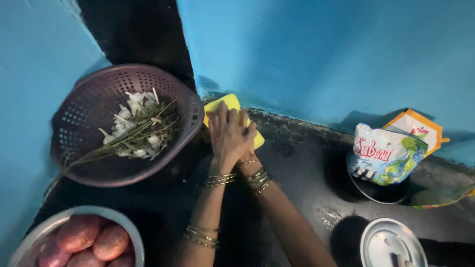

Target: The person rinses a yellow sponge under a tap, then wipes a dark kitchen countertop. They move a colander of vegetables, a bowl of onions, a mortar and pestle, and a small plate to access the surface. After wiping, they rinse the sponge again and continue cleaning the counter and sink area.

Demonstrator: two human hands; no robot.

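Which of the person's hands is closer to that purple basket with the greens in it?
Left. The left hand lies on top, on the side of the purple basket, just off its rim. The right hand is tucked beneath it, farther away, on the yellow cloth.

Dim, uneven light comes from above and falls brightest on the blue wall (321, 54), while the dark counter (297, 168) swallows detail. Deep shadow fills the wall corner. Edges bend with wide-angle distortion, and the picture is soft throughout.

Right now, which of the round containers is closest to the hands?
The purple colander, holding white pieces and green stalks, sits just left of the hands on the yellow board. The steel bowl of potatoes and the steel plate lie farther off.
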